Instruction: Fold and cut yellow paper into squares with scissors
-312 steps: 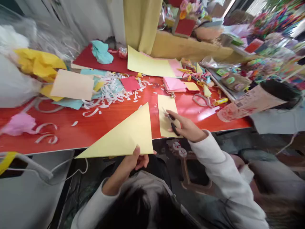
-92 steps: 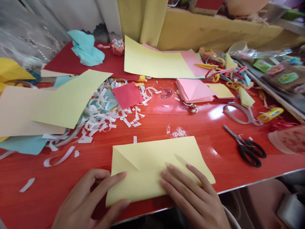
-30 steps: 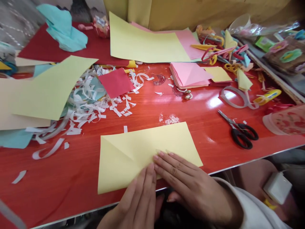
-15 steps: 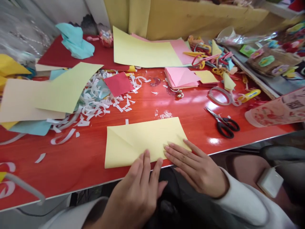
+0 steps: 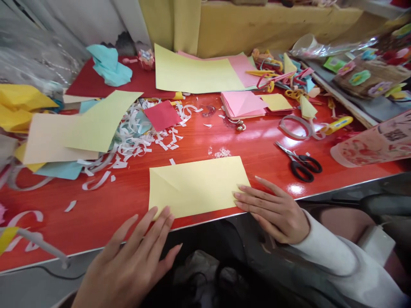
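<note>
A folded pale yellow paper (image 5: 197, 186) lies flat near the front edge of the red table (image 5: 263, 149). My left hand (image 5: 135, 261) is spread flat, its fingertips touching the paper's lower left corner. My right hand (image 5: 272, 209) rests with straight fingers on the paper's lower right corner. Neither hand holds anything. A diagonal crease shows at the paper's left end.
Black-handled scissors (image 5: 300, 161) lie to the right of the paper. White paper shreds (image 5: 135, 137), a red square (image 5: 161, 115) and large coloured sheets (image 5: 80, 126) cover the left. A pink paper stack (image 5: 243, 105), a yellow sheet (image 5: 195, 72) and craft clutter fill the back.
Both hands have slid apart along the paper's near edge, from its middle to its two lower corners. The paper stays flat in place.
</note>
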Tool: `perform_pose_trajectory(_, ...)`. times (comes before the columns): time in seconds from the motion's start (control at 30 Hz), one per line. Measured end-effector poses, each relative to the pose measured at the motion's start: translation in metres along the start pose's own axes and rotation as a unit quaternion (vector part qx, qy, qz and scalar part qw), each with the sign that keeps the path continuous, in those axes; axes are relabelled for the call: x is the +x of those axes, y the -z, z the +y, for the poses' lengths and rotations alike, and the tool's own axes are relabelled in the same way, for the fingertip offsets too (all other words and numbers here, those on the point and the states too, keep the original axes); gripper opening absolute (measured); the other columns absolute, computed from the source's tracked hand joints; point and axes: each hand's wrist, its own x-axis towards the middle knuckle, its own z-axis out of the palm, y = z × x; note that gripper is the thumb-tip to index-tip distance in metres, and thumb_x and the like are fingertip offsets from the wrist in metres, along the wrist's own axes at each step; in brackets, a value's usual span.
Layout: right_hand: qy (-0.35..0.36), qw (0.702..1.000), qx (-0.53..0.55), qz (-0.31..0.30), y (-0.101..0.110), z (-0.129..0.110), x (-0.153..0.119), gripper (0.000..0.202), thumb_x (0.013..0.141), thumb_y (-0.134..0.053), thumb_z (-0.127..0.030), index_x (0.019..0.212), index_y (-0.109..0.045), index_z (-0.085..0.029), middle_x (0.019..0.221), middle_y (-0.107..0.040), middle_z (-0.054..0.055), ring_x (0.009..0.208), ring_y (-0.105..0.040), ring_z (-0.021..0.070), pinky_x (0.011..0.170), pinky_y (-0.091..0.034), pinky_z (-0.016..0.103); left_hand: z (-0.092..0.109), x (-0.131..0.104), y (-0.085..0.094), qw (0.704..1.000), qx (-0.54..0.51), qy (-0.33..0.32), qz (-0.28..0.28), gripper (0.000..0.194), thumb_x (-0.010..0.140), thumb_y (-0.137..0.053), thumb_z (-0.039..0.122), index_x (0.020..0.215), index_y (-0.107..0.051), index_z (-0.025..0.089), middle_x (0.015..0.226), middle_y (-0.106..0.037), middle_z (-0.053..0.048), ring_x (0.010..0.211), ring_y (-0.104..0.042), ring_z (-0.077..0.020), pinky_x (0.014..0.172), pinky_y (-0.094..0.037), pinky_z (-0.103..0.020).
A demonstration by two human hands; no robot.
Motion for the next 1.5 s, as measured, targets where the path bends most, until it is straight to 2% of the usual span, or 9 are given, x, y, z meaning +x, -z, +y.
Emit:
perform_pose_trajectory(0.17, 0.009, 1.000, -0.008, 0.004, 0.000, 0.004, -0.005, 0.041, 0.084, -0.045, -0.013, 0.124, -0.054, -0.015, 0.121, -0.062, 0.009, 0.125, -0.046, 0.0199, 0.108, -0.030, 0.046, -0.015, -0.020, 0.001, 1.000, -0.006, -0.018, -0.001, 0.036, 0.089, -0.034, 0.016, 0.111, -0.061, 0.024, 0.133, -0.053, -0.002, 0.138, -0.023, -0.0247, 0.112, -0.020, -0.050)
perform_pose_trajectory(0.37, -0.001, 1.000, -0.005, 0.017, -0.005, 0.000, -0.004, 0.043, 0.083, -0.047, -0.012, 0.126, -0.052, -0.017, 0.120, -0.063, 0.009, 0.121, -0.050, 0.0195, 0.108, -0.031, 0.047, -0.015, -0.016, 0.005, 1.000, 0.014, -0.025, -0.006, 0.033, 0.086, -0.041, 0.019, 0.114, -0.059, 0.021, 0.136, -0.049, -0.005, 0.133, -0.033, -0.0289, 0.108, -0.026, -0.050)
perform_pose_trajectory(0.53, 0.002, 0.999, 0.009, 0.030, -0.004, 0.003, -0.009, 0.043, 0.082, -0.047, -0.008, 0.124, -0.054, -0.015, 0.118, -0.064, 0.009, 0.120, -0.052, 0.0203, 0.105, -0.035, 0.047, -0.015, -0.017, 0.006, 1.000, -0.006, -0.025, 0.000, 0.035, 0.085, -0.046, 0.021, 0.117, -0.058, 0.022, 0.135, -0.051, -0.005, 0.123, -0.048, -0.0236, 0.106, -0.032, -0.041)
perform_pose_trajectory(0.67, -0.018, 0.997, 0.031, 0.063, 0.001, 0.010, -0.018, 0.040, 0.082, -0.044, -0.006, 0.118, -0.059, -0.016, 0.114, -0.066, 0.010, 0.114, -0.057, 0.0210, 0.100, -0.043, 0.045, -0.015, -0.018, 0.004, 1.000, -0.008, -0.004, 0.023, 0.042, 0.085, -0.049, 0.025, 0.126, -0.052, 0.020, 0.131, -0.055, -0.006, 0.118, -0.053, -0.0206, 0.109, -0.027, -0.036)
perform_pose_trajectory(0.93, 0.023, 0.994, -0.035, 0.105, -0.005, 0.015, -0.024, 0.035, 0.080, -0.048, -0.008, 0.110, -0.063, -0.014, 0.106, -0.069, 0.010, 0.109, -0.060, 0.0212, 0.093, -0.050, 0.041, -0.010, -0.024, -0.002, 0.997, 0.059, -0.032, 0.024, 0.048, 0.085, -0.047, 0.027, 0.131, -0.045, 0.014, 0.133, -0.052, -0.009, 0.121, -0.051, -0.0224, 0.114, -0.017, -0.039)
perform_pose_trajectory(1.17, 0.025, 0.989, -0.036, 0.141, -0.011, 0.015, -0.024, 0.034, 0.078, -0.046, -0.006, 0.105, -0.064, -0.013, 0.102, -0.071, 0.011, 0.107, -0.062, 0.0218, 0.085, -0.054, 0.038, -0.012, -0.045, 0.001, 0.998, 0.062, -0.017, 0.024, 0.040, 0.086, -0.048, 0.026, 0.121, -0.053, 0.008, 0.135, -0.049, -0.016, 0.131, -0.034, -0.0289, 0.115, -0.017, -0.042)
perform_pose_trajectory(1.33, -0.004, 0.975, -0.066, 0.211, -0.022, 0.007, -0.022, 0.031, 0.076, -0.049, -0.005, 0.099, -0.067, -0.016, 0.095, -0.073, 0.008, 0.100, -0.065, 0.0208, 0.082, -0.055, 0.035, 0.004, -0.007, 0.001, 0.992, 0.078, 0.054, 0.077, 0.042, 0.084, -0.055, 0.040, 0.112, -0.057, 0.009, 0.139, -0.043, -0.019, 0.130, -0.036, -0.0346, 0.106, -0.033, -0.047)
perform_pose_trajectory(1.43, -0.025, 0.973, -0.064, 0.219, -0.024, 0.003, -0.022, 0.031, 0.076, -0.050, -0.004, 0.098, -0.067, -0.015, 0.095, -0.073, 0.008, 0.100, -0.065, 0.0213, 0.082, -0.054, 0.035, 0.025, 0.022, -0.004, 0.996, 0.049, -0.013, 0.068, 0.046, 0.087, -0.051, 0.038, 0.124, -0.050, 0.011, 0.132, -0.051, -0.017, 0.124, -0.045, -0.0315, 0.100, -0.041, -0.043)
perform_pose_trajectory(1.5, -0.045, 0.975, -0.044, 0.215, -0.024, 0.002, -0.023, 0.031, 0.076, -0.050, -0.005, 0.099, -0.068, -0.015, 0.099, -0.072, 0.009, 0.101, -0.065, 0.0220, 0.084, -0.053, 0.036, 0.032, 0.032, -0.007, 0.997, 0.034, -0.040, 0.060, 0.038, 0.088, -0.049, 0.026, 0.123, -0.052, 0.009, 0.125, -0.057, -0.019, 0.118, -0.052, -0.0314, 0.093, -0.047, -0.041)
